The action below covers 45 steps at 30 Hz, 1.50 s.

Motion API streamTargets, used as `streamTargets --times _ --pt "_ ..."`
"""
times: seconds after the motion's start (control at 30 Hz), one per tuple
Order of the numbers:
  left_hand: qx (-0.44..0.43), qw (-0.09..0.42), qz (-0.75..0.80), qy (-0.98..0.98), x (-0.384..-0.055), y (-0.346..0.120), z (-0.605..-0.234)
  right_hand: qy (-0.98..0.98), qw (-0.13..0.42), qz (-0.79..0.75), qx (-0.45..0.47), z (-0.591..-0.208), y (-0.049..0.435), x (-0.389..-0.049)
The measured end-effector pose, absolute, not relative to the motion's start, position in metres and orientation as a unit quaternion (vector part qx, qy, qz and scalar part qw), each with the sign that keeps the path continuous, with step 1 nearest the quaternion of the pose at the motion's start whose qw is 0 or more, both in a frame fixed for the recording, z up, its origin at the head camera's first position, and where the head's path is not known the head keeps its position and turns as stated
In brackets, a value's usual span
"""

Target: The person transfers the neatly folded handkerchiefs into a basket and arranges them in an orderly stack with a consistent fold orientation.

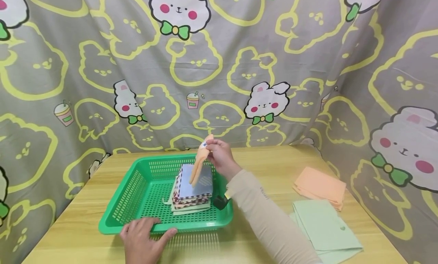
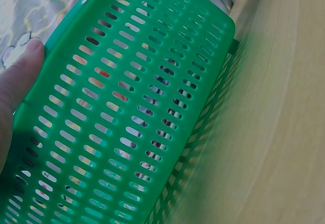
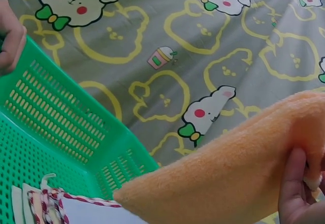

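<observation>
The right hand (image 1: 221,156) pinches an orange towel (image 1: 200,159) over the cloth stack (image 1: 191,192) already in the green basket (image 1: 127,203), which the left hand (image 1: 141,237) grips; a peach cloth (image 1: 321,186) and mint cloth (image 1: 325,226) (both folded) lie outside.

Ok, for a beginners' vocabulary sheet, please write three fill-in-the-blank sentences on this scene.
1. The left hand grips a basket coloured ____.
2. The raised peach cloth is in the ____ hand.
3. On the table, the ____ cloth lies nearer the head camera than the folded peach cloth.
Missing words: green; right; pale green.
</observation>
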State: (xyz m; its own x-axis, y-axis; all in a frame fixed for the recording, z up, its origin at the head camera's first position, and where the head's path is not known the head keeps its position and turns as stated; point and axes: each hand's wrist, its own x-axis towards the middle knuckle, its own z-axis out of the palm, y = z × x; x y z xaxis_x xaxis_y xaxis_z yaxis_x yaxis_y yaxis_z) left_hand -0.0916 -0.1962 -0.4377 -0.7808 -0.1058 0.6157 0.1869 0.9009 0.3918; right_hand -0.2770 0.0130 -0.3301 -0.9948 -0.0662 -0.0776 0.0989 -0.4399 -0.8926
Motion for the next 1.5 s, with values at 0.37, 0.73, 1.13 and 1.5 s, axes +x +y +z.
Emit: streamTargets --times 0.37,0.73,1.13,1.5 --pt "-0.018 0.325 -0.219 -0.920 -0.091 -0.197 -0.439 0.553 0.078 -0.829 0.030 -0.337 -0.001 -0.272" --pt "-0.015 0.326 -0.217 -0.920 -0.091 -0.197 -0.439 0.540 0.119 -0.833 0.010 -0.347 -0.010 -0.269" --pt "-0.014 0.330 -0.217 -0.919 -0.091 -0.197 -0.439 0.526 0.160 -0.831 -0.087 -0.349 -0.017 -0.270" --pt "-0.013 0.320 -0.220 -0.921 -0.092 -0.196 -0.437 0.619 0.198 -0.759 -0.009 -0.371 -0.001 -0.274"
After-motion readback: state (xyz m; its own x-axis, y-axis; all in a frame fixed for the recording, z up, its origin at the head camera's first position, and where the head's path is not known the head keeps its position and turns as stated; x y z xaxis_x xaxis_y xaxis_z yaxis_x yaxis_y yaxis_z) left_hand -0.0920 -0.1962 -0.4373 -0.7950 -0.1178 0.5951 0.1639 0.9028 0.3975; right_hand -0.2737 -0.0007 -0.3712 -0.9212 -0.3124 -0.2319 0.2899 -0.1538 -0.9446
